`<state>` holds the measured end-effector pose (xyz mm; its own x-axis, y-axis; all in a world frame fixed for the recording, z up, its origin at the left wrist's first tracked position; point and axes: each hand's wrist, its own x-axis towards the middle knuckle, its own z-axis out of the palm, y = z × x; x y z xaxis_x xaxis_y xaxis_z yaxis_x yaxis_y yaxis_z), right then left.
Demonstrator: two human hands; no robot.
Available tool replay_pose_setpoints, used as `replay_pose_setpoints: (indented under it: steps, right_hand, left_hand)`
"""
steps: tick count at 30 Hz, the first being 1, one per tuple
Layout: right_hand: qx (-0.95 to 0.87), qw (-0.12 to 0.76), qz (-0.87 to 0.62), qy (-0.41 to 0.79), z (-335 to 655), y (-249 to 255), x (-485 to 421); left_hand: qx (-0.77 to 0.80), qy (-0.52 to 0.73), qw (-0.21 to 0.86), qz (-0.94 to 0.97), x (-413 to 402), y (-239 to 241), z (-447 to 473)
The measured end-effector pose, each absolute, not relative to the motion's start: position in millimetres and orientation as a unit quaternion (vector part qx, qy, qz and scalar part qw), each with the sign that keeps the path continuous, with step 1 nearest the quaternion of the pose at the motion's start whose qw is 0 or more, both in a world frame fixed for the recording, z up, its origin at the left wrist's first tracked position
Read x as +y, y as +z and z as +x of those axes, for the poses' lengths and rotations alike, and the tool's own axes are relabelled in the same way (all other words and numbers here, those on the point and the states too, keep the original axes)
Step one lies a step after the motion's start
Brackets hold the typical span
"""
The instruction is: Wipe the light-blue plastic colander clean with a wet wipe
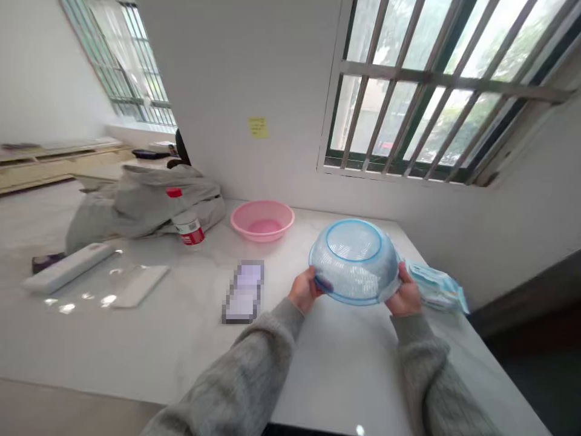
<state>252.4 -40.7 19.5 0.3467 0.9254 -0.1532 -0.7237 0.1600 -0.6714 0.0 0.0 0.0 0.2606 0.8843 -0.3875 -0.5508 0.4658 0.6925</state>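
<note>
Grey-sleeved hands (304,289) gripping upturned blue basin (354,260)

A clear bowl (354,269) with a blue rim and a pattern of tiny holes, a pink basin (262,219), grey sleeves (245,378), a red-and-white bottle label (190,234), a yellow note (258,127), a pale blue packet (436,286)

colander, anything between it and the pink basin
Nothing visible. Only the counter lies between the colander, held by the left hand and right hand, and the pink basin.
</note>
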Motion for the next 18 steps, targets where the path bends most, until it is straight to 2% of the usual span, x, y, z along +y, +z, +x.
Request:
replay_pose_setpoints:
  steps: [6, 9, 12, 14, 18]
  right_hand:
    - [-0.26, 0.703, -0.345, 0.564, 247.2, 19.2, -41.7]
    - [-0.245, 0.731, -0.36, 0.526, 246.7, 23.5, -41.3]
    - [-0.228, 0.776, -0.358, 0.467, 241.4, 32.0, -43.4]
    - [-0.251, 0.77, -0.355, 0.468, 235.0, 36.2, -46.5]
    - [-0.361, 0.733, -0.375, 0.438, 217.3, 29.7, -55.4]
  left_hand:
    - [0.387, 0.515, 0.735, 0.212, 13.1, 0.3, -14.3]
    - [0.384, 0.516, 0.73, 0.23, 4.8, -1.2, -6.9]
    - [0.395, 0.553, 0.66, 0.321, -7.5, -2.8, 3.2]
    - [0.36, 0.58, 0.627, 0.374, -14.7, -3.2, 8.1]
    - [0.269, 0.511, 0.736, 0.353, -22.3, -0.6, 12.3]
